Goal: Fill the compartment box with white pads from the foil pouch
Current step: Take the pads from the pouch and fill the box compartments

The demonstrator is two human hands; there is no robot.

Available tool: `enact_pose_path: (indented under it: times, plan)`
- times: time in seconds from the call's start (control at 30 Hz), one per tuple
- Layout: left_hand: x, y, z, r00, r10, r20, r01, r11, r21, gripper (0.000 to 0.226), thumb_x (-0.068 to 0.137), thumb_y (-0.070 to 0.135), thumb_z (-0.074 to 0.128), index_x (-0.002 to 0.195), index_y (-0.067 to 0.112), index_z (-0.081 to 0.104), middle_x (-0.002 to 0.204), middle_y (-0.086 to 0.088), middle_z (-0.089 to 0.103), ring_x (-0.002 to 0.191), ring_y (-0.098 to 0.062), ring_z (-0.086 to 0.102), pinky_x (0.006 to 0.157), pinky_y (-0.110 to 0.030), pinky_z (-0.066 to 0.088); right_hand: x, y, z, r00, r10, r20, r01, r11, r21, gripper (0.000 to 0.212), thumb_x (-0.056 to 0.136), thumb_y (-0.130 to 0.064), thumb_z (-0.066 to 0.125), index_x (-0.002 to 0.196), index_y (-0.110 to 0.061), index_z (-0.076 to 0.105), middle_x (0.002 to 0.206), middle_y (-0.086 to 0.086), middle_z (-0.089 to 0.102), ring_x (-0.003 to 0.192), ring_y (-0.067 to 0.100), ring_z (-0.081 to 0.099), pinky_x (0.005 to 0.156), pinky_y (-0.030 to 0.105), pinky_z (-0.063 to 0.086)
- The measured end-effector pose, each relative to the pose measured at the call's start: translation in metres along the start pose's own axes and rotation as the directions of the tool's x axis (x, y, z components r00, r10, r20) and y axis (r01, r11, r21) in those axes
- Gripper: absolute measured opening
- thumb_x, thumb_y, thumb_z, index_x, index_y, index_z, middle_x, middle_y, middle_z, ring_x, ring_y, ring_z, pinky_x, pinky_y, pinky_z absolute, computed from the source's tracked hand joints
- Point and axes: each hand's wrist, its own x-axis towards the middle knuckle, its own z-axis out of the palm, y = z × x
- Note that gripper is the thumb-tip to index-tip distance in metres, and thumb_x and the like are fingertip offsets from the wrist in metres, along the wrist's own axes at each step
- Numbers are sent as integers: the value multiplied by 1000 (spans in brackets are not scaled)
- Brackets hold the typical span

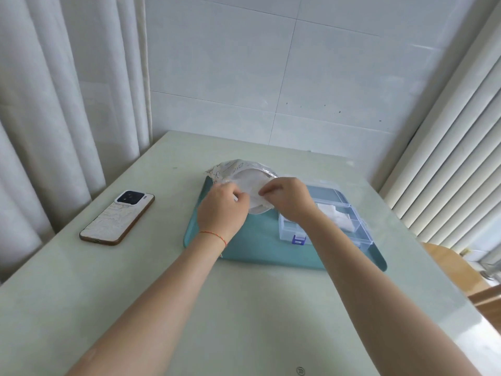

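Observation:
A printed foil pouch (232, 167) lies at the far left of a teal tray (257, 240), its mouth open toward me. Round white pads (249, 183) show at that mouth. My left hand (221, 207) grips the pouch's near edge. My right hand (287, 196) pinches a white pad at the opening, just left of a clear compartment box (325, 226) with a blue latch. The box stands open on the tray's right half. White pads (336, 215) lie in one of its compartments, partly hidden by my right wrist.
A phone (117, 217) with a white textured back lies face down on the pale green table (162, 294), left of the tray. Curtains hang at the left, blinds at the right. A wooden chair (455, 264) stands past the table's right edge.

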Motion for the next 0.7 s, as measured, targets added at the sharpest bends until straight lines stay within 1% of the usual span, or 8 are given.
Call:
enact_pose_path:
  times: [0.07, 0.13, 0.2, 0.33, 0.43, 0.57, 0.63, 0.7]
  plan:
    - [-1, 8, 2, 978, -96, 184, 138, 963, -230, 32, 79, 37, 49, 74, 10, 64, 74, -13, 62, 61, -23, 53, 58, -32, 49, -14, 3, -9, 999, 50, 5, -50, 981, 185, 18, 86, -9, 61, 83, -21, 74, 66, -10, 60, 54, 7, 48, 51, 20, 39]
    - [-4, 18, 3, 913, -175, 368, 345, 813, -469, 34, 81, 41, 53, 78, 10, 66, 73, -8, 67, 55, -18, 61, 52, -26, 45, -26, 9, -15, 995, 79, 63, -95, 944, 317, 16, 87, -8, 62, 83, -20, 72, 59, -7, 52, 44, 10, 36, 45, 20, 31]
    - [-7, 25, 7, 856, -166, 489, 467, 655, -594, 25, 91, 38, 58, 83, 16, 65, 75, -1, 67, 60, -15, 65, 53, -24, 44, -35, 17, -17, 991, 67, 117, -108, 911, 397, 13, 88, -7, 62, 85, -18, 69, 65, -1, 51, 46, 15, 33, 46, 22, 29]
    - [-11, 28, 17, 864, -123, 487, 454, 609, -650, 16, 95, 26, 60, 82, 19, 68, 71, 2, 65, 60, -11, 63, 56, -24, 44, -45, 26, -16, 985, 66, 159, -133, 877, 463, 11, 93, -8, 58, 102, -13, 56, 68, 6, 51, 41, 13, 36, 43, 21, 28]
    - [-14, 25, 23, 870, -155, 467, 458, 605, -652, 13, 93, 20, 63, 81, 17, 68, 70, 0, 63, 53, -9, 59, 51, -21, 41, -48, 31, -17, 985, 148, 93, -175, 845, 505, 17, 95, -10, 54, 111, -14, 51, 59, -2, 53, 38, 13, 37, 42, 22, 30]
    - [-18, 19, 26, 867, -163, 471, 477, 549, -687, 16, 93, 19, 63, 78, 16, 66, 61, 4, 58, 52, -11, 50, 48, -21, 38, -54, 36, -17, 984, 168, 60, -176, 859, 481, 8, 94, -10, 54, 89, -7, 59, 50, -8, 55, 34, 12, 38, 41, 20, 30]
    - [-20, 19, 25, 848, -141, 510, 505, 507, -699, 14, 95, 22, 60, 85, 17, 68, 70, 2, 61, 61, -14, 52, 50, -21, 38, -59, 35, -14, 985, 156, 79, -174, 855, 488, 10, 92, -10, 57, 84, -8, 61, 58, -3, 62, 35, 12, 41, 41, 18, 32]
    - [-23, 20, 24, 819, -94, 566, 541, 455, -707, 17, 96, 27, 56, 95, 18, 71, 87, 0, 67, 71, -14, 58, 53, -21, 40, -63, 32, -10, 985, 147, 86, -171, 842, 512, 8, 91, -12, 60, 86, -6, 64, 53, 0, 59, 36, 13, 43, 41, 18, 32]
